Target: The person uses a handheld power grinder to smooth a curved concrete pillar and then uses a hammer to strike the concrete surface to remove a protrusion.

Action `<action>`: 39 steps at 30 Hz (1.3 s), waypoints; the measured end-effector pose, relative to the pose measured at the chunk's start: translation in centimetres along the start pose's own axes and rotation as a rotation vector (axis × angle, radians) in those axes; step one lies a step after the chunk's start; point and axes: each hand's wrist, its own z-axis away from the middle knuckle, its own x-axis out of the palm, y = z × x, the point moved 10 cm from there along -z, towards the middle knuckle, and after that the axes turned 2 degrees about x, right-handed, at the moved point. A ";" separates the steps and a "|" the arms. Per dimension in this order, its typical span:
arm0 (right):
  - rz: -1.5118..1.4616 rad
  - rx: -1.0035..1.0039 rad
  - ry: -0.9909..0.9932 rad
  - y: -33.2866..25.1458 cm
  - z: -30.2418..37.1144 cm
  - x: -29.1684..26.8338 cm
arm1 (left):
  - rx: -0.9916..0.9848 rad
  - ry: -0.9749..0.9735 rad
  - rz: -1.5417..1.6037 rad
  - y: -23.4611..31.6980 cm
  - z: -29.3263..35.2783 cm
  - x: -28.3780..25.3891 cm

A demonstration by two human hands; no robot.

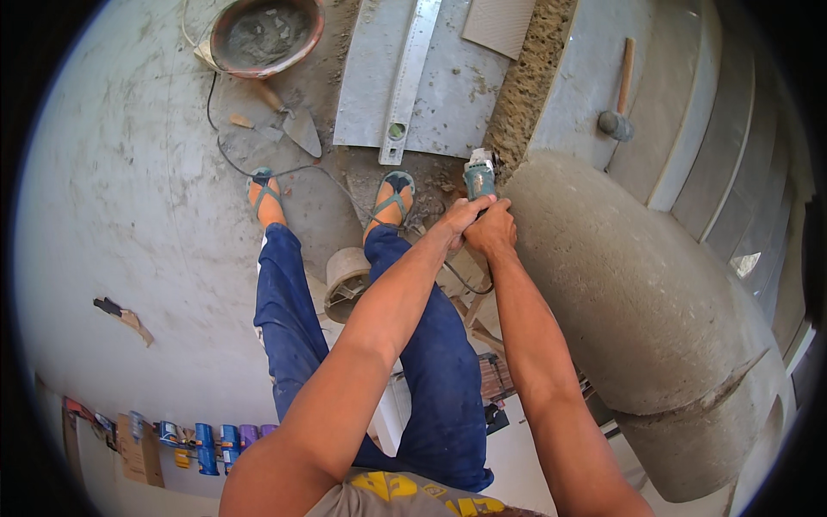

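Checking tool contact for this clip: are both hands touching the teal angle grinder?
Touching. The head view shows the left hand and right hand wrapped together around the rear of the angle grinder, no gap visible.

both hands (pixel 478 226) meet on the angle grinder (pixel 479 179), just left of the big concrete cylinder (pixel 637 293). ahead of it a spirit level (pixel 409 82) lies on a slab (pixel 457 86). a trowel (pixel 297 127) sits to the left, a mortar pan (pixel 265 34) beyond it. a mallet (pixel 618 116) rests on the step (pixel 594 69) to the right. a bucket (pixel 345 280) stands between the legs.
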 end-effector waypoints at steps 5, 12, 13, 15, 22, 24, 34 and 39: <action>0.007 -0.009 0.012 0.2 -0.1 0.1 | -0.005 0.028 -0.028 0.3 0.4 0.1; 0.015 -0.003 0.046 -0.3 0.1 -0.2 | -0.009 0.031 -0.022 -0.2 -0.5 -0.6; 0.020 -0.011 0.052 -0.2 0.1 -0.2 | -0.011 0.038 -0.029 -0.1 -0.2 -0.4; 0.022 -0.017 0.045 -0.2 0.0 0.0 | 0.004 -0.003 0.020 0.5 0.5 0.4; 0.051 -0.031 0.060 -0.3 0.0 -0.1 | 0.026 -0.004 0.004 0.9 1.0 0.7; 0.043 -0.035 0.049 -0.5 0.2 0.0 | 0.000 0.031 -0.008 0.3 0.3 0.0; 0.044 -0.020 0.036 -0.7 0.2 -0.1 | -0.008 0.026 -0.012 -0.2 -0.5 -0.5; 0.052 -0.031 0.037 -0.6 0.2 -0.1 | 0.041 0.018 -0.011 0.4 -0.3 0.0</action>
